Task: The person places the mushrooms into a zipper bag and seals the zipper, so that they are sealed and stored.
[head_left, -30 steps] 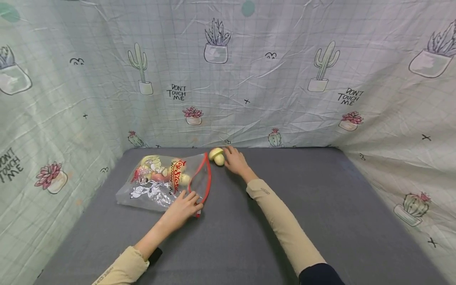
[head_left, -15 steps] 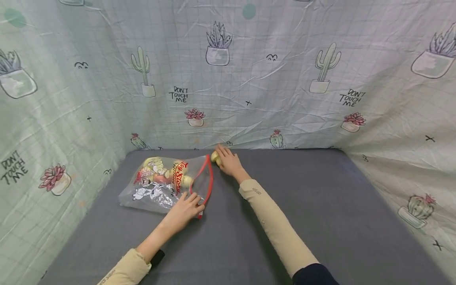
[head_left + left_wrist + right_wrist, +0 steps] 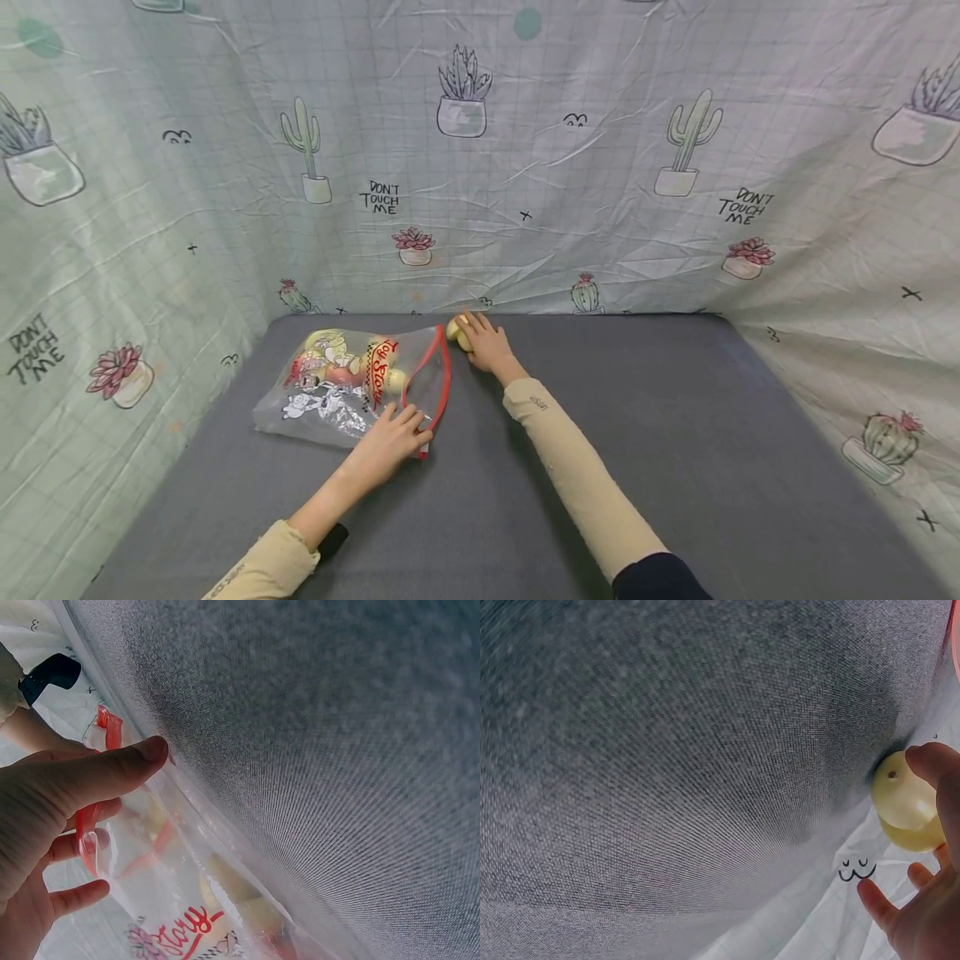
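Note:
A clear zip bag (image 3: 281,410) with a red strip along its mouth and red "Toy Story" print lies on the grey table, its mouth facing right. Several yellow and reddish rounded things show through its plastic. The front corner of that mouth is pinched between the thumb and fingers of my left hand (image 3: 386,446). Just beyond the bag's far corner is a pale yellow toy mushroom (image 3: 904,795), at the back of the table. My right hand (image 3: 487,346) grips it, thumb on the rounded stem and fingers over the far side, partly covering it.
A grey cloth-covered table (image 3: 637,433) stretches to the right and front. Hanging fabric printed with cacti (image 3: 495,167) closes off the back and both sides, right behind the mushroom.
My right hand has moved slightly left and its fingers have come over the mushroom, which was more exposed before. My left hand keeps its hold on the bag. The head view has shifted a little.

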A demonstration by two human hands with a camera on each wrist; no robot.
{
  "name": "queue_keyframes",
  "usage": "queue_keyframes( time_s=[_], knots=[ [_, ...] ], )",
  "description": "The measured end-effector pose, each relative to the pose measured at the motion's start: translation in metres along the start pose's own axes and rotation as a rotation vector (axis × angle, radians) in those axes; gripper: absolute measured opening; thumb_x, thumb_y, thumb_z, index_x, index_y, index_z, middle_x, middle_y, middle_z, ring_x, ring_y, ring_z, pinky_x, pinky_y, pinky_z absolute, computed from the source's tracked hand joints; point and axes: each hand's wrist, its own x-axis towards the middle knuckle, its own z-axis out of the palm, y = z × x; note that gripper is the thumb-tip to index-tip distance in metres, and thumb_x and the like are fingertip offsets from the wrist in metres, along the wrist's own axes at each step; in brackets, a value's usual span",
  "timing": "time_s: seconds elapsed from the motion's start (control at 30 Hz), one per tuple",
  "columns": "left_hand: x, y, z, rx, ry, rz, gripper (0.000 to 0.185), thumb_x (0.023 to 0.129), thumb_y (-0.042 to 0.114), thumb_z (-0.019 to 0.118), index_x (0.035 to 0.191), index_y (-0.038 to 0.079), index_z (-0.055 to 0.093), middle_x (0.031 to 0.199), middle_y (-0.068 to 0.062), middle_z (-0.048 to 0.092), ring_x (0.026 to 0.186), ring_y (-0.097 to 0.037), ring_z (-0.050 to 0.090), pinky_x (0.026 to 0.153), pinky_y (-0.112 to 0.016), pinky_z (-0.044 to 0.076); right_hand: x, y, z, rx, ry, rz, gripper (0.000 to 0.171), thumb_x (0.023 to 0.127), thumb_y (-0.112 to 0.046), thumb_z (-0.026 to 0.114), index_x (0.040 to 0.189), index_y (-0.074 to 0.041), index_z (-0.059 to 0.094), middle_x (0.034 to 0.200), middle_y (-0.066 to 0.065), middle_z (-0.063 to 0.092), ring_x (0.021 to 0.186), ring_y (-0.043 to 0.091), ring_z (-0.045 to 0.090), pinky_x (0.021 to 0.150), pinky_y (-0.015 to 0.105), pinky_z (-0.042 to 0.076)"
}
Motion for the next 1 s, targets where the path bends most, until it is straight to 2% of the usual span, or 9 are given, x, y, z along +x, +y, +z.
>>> queue_keyframes(
  time_s=[0.23, 0.43, 0.67, 0.77, 1.0],
  knots=[
    [0.0, 0.001, 0.0, 0.003, 0.0, 0.0, 0.014, 0.069, 0.015, 0.067, 0.081, 0.02, 0.06, 0.086, -0.001, 0.056, 0.083, -0.017, 0.046, 0.071, -0.034, 0.036, -0.002, 0.0, 0.001, -0.023, 0.023, -0.002, 0.073, 0.083, -0.032, 0.06, 0.143, -0.023, 0.018, 0.149, 0.001, 0.017, 0.135, 0.025, 0.022, 0.095, 0.045, 0.038],
    [-0.002, 0.0, 0.0, 0.018, 0.013, -0.003, 0.019, 0.064, 0.02, 0.072, 0.079, 0.019, 0.059, 0.085, -0.002, 0.055, 0.081, -0.018, 0.046, 0.07, -0.035, 0.037, -0.006, -0.005, -0.003, -0.056, 0.057, -0.075, 0.07, 0.081, -0.036, 0.062, 0.139, -0.022, 0.025, 0.145, 0.002, 0.022, 0.125, 0.025, 0.034, 0.088, 0.04, 0.043],
    [0.0, 0.0, -0.001, 0.014, 0.033, 0.002, 0.021, 0.063, 0.017, 0.073, 0.079, 0.018, 0.06, 0.083, -0.002, 0.055, 0.08, -0.018, 0.046, 0.07, -0.034, 0.036, -0.015, -0.005, -0.006, -0.034, 0.139, -0.153, 0.057, 0.078, -0.02, 0.066, 0.128, -0.021, 0.039, 0.133, 0.004, 0.032, 0.098, 0.025, 0.055, 0.074, 0.038, 0.048],
    [0.001, 0.001, -0.002, 0.008, 0.034, 0.002, 0.021, 0.063, 0.017, 0.073, 0.079, 0.018, 0.06, 0.083, -0.002, 0.056, 0.08, -0.018, 0.046, 0.07, -0.035, 0.036, -0.019, -0.003, -0.005, -0.061, 0.163, -0.195, 0.056, 0.077, -0.013, 0.066, 0.126, -0.02, 0.04, 0.13, 0.005, 0.033, 0.09, 0.026, 0.056, 0.07, 0.036, 0.049],
    [0.001, 0.003, -0.002, 0.002, 0.017, -0.002, 0.02, 0.064, 0.015, 0.073, 0.078, 0.018, 0.059, 0.083, -0.002, 0.056, 0.08, -0.018, 0.046, 0.07, -0.035, 0.037, -0.031, 0.003, -0.005, -0.057, 0.191, -0.26, 0.056, 0.074, -0.009, 0.069, 0.123, -0.019, 0.043, 0.126, 0.008, 0.036, 0.087, 0.027, 0.056, 0.069, 0.036, 0.049]
  ],
)
